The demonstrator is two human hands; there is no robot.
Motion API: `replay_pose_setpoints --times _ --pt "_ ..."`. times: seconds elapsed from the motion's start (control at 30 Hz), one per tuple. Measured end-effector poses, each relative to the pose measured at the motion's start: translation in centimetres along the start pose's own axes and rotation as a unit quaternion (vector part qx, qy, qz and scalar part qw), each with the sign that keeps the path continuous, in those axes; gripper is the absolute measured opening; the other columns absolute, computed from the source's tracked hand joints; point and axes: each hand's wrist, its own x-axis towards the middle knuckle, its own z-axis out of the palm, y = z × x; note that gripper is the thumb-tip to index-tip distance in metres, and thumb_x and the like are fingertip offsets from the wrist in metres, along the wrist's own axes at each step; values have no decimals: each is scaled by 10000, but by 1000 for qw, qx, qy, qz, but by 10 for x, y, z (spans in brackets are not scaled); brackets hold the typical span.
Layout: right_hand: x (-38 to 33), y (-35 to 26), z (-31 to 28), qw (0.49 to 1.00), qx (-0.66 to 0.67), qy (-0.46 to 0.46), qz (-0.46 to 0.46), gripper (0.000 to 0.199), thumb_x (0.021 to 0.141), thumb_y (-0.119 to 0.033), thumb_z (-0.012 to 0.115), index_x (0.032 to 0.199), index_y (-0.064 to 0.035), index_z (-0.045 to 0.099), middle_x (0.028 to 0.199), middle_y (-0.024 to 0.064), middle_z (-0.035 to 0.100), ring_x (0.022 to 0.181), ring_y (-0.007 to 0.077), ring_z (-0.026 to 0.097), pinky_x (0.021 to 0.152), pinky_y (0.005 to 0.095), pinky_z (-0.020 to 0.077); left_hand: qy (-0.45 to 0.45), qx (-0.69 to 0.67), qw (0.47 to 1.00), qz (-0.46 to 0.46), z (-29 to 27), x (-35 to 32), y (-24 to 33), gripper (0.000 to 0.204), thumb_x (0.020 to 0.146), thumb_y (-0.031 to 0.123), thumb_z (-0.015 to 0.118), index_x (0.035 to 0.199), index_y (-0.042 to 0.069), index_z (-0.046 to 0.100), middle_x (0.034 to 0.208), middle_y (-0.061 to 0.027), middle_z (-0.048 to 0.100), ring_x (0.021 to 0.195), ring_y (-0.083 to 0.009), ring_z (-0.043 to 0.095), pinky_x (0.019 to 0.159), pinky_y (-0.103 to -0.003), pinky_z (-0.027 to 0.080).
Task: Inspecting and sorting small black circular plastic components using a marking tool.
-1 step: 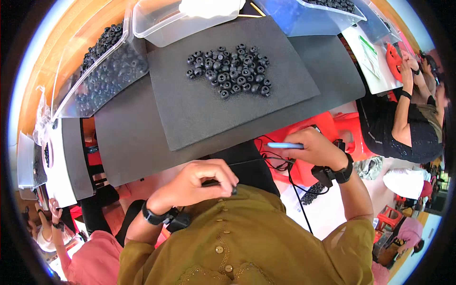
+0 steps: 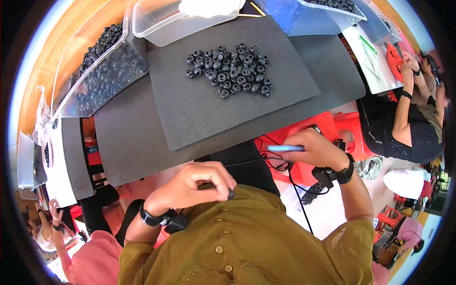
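My left hand (image 2: 194, 183) is drawn back close to my chest, and its fingertips pinch a small black ring-shaped part (image 2: 231, 194). My right hand (image 2: 317, 151) hovers off the table's near edge and holds a thin light-blue stick-like tool (image 2: 284, 148) that points left. Both wrists carry black bands. A pile of several matching black round parts (image 2: 229, 71) lies on a dark grey foam mat (image 2: 199, 118) on the table ahead, well beyond both hands.
A clear bin of black parts (image 2: 102, 71) stands at the left. A clear tub (image 2: 161, 23) holds something white at the back, and a blue bin (image 2: 304, 16) sits back right. A red stool (image 2: 332, 126) and cables are below, and another person (image 2: 408, 123) sits at the right.
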Motion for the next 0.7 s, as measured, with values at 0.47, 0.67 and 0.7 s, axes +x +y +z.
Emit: replay_pose_setpoints --times 0.47,0.67,0.7 --pt "70 -51 -12 968 19 170 -181 179 859 -175 702 946 -19 685 673 58 589 558 115 491 524 279 382 222 -197 942 155 -17 -26 32 164 799 43 752 836 53 592 833 -117 607 760 -231 606 748 -364 489" --pt "85 -33 -1 935 104 290 -176 265 852 -185 695 1043 -1 684 721 36 600 617 84 496 578 247 397 322 -125 931 118 -41 -22 30 267 853 146 717 1020 103 514 920 -50 519 798 -191 528 697 -306 435" --pt "91 -33 3 930 124 293 -186 273 867 -197 676 1059 -4 681 718 19 592 630 73 491 590 241 395 329 -143 925 123 -44 -18 28 242 879 129 686 1061 99 528 955 -54 538 825 -180 544 713 -285 445"
